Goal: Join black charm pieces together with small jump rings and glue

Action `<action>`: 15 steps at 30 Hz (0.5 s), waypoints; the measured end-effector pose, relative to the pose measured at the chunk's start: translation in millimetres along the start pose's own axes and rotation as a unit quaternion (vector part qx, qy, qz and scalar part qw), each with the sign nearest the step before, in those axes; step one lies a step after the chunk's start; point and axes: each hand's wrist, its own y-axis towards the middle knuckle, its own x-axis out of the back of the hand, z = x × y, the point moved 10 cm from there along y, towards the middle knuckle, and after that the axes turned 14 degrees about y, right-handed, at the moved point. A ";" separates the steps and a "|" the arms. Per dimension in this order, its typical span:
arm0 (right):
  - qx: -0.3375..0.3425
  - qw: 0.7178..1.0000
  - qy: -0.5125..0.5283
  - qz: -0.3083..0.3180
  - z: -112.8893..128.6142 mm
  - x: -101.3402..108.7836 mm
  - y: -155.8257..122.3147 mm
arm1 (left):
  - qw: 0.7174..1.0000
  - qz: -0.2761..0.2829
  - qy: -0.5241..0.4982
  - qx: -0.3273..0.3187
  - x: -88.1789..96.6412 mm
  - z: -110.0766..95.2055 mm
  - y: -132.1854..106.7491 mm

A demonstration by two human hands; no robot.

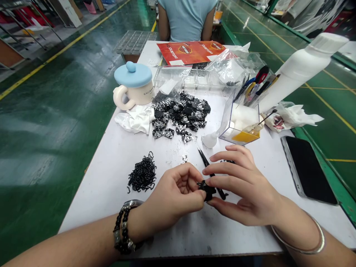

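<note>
Between the thumb and curled fingers of my left hand is a small black badge-like part. My right hand holds the part's right side between thumb and index finger, its other fingers spread above. Black tweezers lie on the table behind and partly under the right hand. Left of my hands is a heap of small black hooks. Farther back sits a pile of black and silver badges. Some tiny silver pieces lie just beyond my left hand.
A lidded mug and crumpled tissue stand at the back left. A clear pen holder, white bottle and phone line the right. Red printed sheets lie at the far end, before a seated person.
</note>
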 end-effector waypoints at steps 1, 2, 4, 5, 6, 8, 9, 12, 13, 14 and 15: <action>-0.002 1.000 0.002 -0.002 -0.2 0.3 0.1 | 1.000 0.000 -0.003 -0.001 0.1 0.3 -0.3; -0.001 1.000 0.004 -0.004 0.0 0.6 0.1 | 1.000 -0.001 -0.006 -0.002 0.1 0.6 -0.7; 0.000 1.000 0.008 -0.010 0.8 1.6 0.3 | 1.000 0.000 -0.011 0.000 -0.5 1.4 -1.4; 0.003 1.000 0.011 -0.012 1.6 1.7 0.3 | 1.000 0.001 -0.013 0.002 -1.2 1.6 -1.7; 0.007 1.000 0.014 -0.013 2.8 1.8 0.3 | 1.000 0.003 -0.016 0.005 -2.0 2.0 -1.9; 0.010 1.000 0.021 -0.016 3.8 1.9 -0.1 | 1.000 0.005 -0.019 0.009 -3.6 2.3 -1.9; 0.009 0.999 0.025 -0.022 3.8 2.6 -0.5 | 1.000 0.006 -0.018 0.010 -4.4 2.2 -1.8; 0.006 0.999 0.038 -0.038 3.8 4.6 -2.3 | 1.000 0.010 -0.015 0.009 -5.6 2.3 -1.6; 0.004 0.998 0.042 -0.039 3.5 4.3 -2.8 | 1.000 0.010 -0.015 0.009 -5.5 2.6 -1.6; 0.004 0.998 0.045 -0.039 3.6 3.8 -3.2 | 1.000 0.010 -0.016 0.009 -5.4 3.1 -1.7; 0.005 0.998 0.047 -0.036 3.7 2.9 -3.4 | 1.000 0.011 -0.016 0.008 -5.2 3.5 -1.8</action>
